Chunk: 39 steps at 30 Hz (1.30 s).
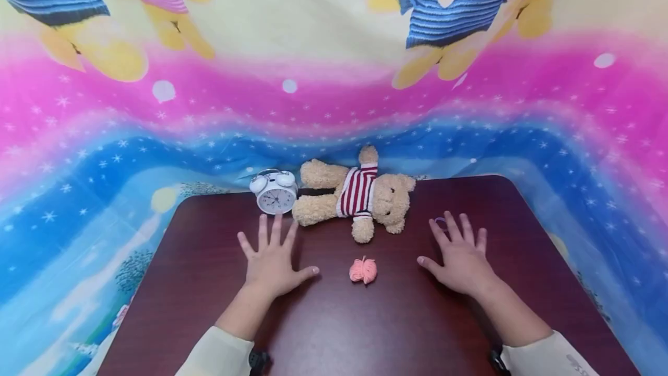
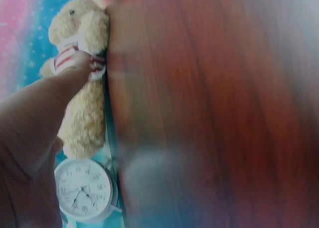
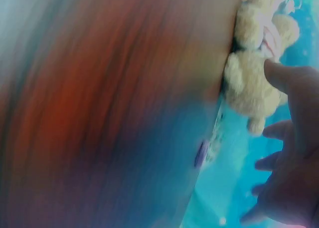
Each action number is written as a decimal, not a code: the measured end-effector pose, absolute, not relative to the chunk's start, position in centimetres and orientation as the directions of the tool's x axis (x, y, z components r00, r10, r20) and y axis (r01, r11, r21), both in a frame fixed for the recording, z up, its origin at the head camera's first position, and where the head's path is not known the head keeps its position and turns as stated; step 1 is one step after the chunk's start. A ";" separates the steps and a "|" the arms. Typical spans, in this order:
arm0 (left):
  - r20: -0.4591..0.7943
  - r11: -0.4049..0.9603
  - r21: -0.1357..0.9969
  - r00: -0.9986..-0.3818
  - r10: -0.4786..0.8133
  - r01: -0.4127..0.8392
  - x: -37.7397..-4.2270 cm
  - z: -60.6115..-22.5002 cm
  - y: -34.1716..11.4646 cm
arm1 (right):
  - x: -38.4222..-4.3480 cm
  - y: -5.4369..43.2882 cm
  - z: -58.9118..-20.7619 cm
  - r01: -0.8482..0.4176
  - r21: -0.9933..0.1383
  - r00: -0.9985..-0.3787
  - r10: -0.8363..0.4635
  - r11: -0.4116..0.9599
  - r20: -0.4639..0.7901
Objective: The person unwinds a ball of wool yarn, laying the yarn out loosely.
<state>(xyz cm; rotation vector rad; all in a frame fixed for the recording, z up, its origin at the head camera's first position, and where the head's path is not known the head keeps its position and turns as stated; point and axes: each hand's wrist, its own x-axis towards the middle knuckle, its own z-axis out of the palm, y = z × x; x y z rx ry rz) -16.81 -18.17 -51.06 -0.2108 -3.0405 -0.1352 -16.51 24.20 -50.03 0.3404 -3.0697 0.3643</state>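
Note:
My left hand (image 1: pixel 271 263) is spread with straight fingers, its fingertips just in front of a white twin-bell alarm clock (image 1: pixel 276 197). My right hand (image 1: pixel 461 260) is also spread, to the right of a tan teddy bear (image 1: pixel 388 199) in a red-and-white striped shirt. The bear lies on its back, head to the right, feet beside the clock. Between the hands sits a small pink bundle of yarn (image 1: pixel 362 271). A thin purple item (image 3: pixel 201 154) lies beyond my right fingers, which partly hide it in the head view. Neither hand holds anything.
The dark red-brown table (image 1: pixel 334 335) carries all these things. Around its back and sides hangs a printed cloth (image 1: pixel 313 109) in pink, blue and cream, close behind the bear and clock.

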 end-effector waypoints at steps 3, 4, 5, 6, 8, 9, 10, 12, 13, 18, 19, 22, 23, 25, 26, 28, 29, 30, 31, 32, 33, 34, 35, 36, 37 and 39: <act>0.086 0.973 0.138 -0.981 0.176 0.187 -16.4 -51.3 -17.0 | -16.3 22.8 -50.1 -0.257 -0.266 -0.966 -0.245 0.929 0.080; 0.088 0.969 0.150 -0.979 0.185 0.197 -16.3 -51.4 -16.6 | -16.3 22.3 -50.1 -0.269 -0.278 -0.963 -0.255 0.922 0.088; 0.095 0.964 0.164 -0.976 0.195 0.208 -16.2 -51.5 -16.2 | -16.2 21.8 -50.2 -0.280 -0.290 -0.960 -0.264 0.915 0.094; 0.101 0.960 0.174 -0.974 0.204 0.220 -16.1 -51.5 -15.8 | -16.2 21.3 -50.3 -0.290 -0.300 -0.957 -0.272 0.909 0.100; 0.109 0.951 0.193 -0.969 0.223 0.241 -15.9 -51.5 -15.1 | -16.3 20.4 -50.5 -0.313 -0.324 -0.950 -0.291 0.893 0.115; 0.110 0.946 0.203 -0.966 0.235 0.253 -15.8 -51.5 -14.8 | -16.3 19.9 -50.5 -0.325 -0.338 -0.946 -0.301 0.883 0.124; 0.111 0.939 0.214 -0.962 0.249 0.268 -15.8 -51.4 -14.5 | -16.3 19.5 -50.6 -0.337 -0.350 -0.942 -0.310 0.874 0.130; 0.107 0.925 0.245 -0.956 0.273 0.291 -15.7 -51.4 -13.9 | -16.2 18.7 -50.8 -0.358 -0.375 -0.934 -0.331 0.855 0.137; 0.106 0.917 0.260 -0.953 0.284 0.302 -15.6 -51.3 -13.6 | -16.2 18.4 -50.8 -0.367 -0.386 -0.930 -0.342 0.846 0.136; 0.097 0.887 0.309 -0.939 0.330 0.344 -15.5 -51.4 -12.3 | -16.0 16.7 -51.1 -0.383 -0.441 -0.917 -0.393 0.811 0.073; 0.098 0.882 0.314 -0.936 0.339 0.353 -15.5 -51.4 -12.0 | -16.0 16.4 -51.1 -0.383 -0.451 -0.914 -0.401 0.806 0.059; 0.096 0.864 0.333 -0.925 0.367 0.377 -15.5 -51.3 -11.4 | -16.1 15.8 -51.2 -0.391 -0.470 -0.904 -0.426 0.791 0.035; 0.095 0.860 0.335 -0.922 0.375 0.385 -15.5 -51.3 -11.3 | -16.2 15.6 -51.2 -0.396 -0.478 -0.900 -0.434 0.784 0.033; 0.088 0.851 0.346 -0.916 0.391 0.397 -15.6 -51.3 -11.0 | -16.4 15.2 -51.3 -0.414 -0.484 -0.890 -0.455 0.771 0.035; 0.081 0.846 0.354 -0.914 0.398 0.399 -15.6 -51.3 -10.9 | -16.5 15.1 -51.3 -0.423 -0.484 -0.884 -0.466 0.766 0.035; 0.072 0.837 0.367 -0.909 0.410 0.406 -15.7 -51.5 -10.6 | -16.6 14.9 -51.5 -0.434 -0.486 -0.875 -0.483 0.758 0.030; 0.066 0.835 0.372 -0.908 0.413 0.407 -15.8 -51.5 -10.5 | -16.7 14.8 -51.5 -0.439 -0.488 -0.872 -0.489 0.755 0.028; 0.059 0.832 0.375 -0.907 0.418 0.408 -15.9 -51.5 -10.4 | -16.8 14.7 -51.6 -0.439 -0.487 -0.870 -0.492 0.755 0.022; 0.054 0.829 0.381 -0.905 0.422 0.410 -16.0 -51.5 -10.2 | -16.8 14.6 -51.6 -0.440 -0.489 -0.869 -0.495 0.753 0.018; 0.047 0.826 0.386 -0.903 0.427 0.410 -16.1 -51.5 -10.1 | -16.9 14.5 -51.6 -0.439 -0.494 -0.867 -0.497 0.751 0.016; 0.044 0.823 0.388 -0.901 0.432 0.414 -16.2 -51.5 -10.0 | -16.9 14.3 -51.5 -0.440 -0.498 -0.866 -0.499 0.747 0.016; 0.042 0.821 0.390 -0.899 0.437 0.417 -16.3 -51.5 -9.9 | -17.0 14.2 -51.5 -0.443 -0.501 -0.864 -0.503 0.744 0.019; 0.040 0.817 0.396 -0.896 0.442 0.421 -16.4 -51.6 -9.8 | -17.1 14.1 -51.5 -0.447 -0.502 -0.863 -0.505 0.741 0.023; 0.039 0.812 0.402 -0.894 0.446 0.423 -16.5 -51.7 -9.7 | -17.1 14.0 -51.5 -0.449 -0.503 -0.861 -0.507 0.739 0.024; 0.040 0.807 0.411 -0.893 0.448 0.424 -16.6 -51.8 -9.6 | -17.2 13.9 -51.5 -0.453 -0.504 -0.860 -0.510 0.735 0.028; 0.042 0.800 0.429 -0.894 0.446 0.419 -16.6 -52.1 -9.4 | -17.2 13.7 -51.5 -0.457 -0.505 -0.857 -0.514 0.732 0.031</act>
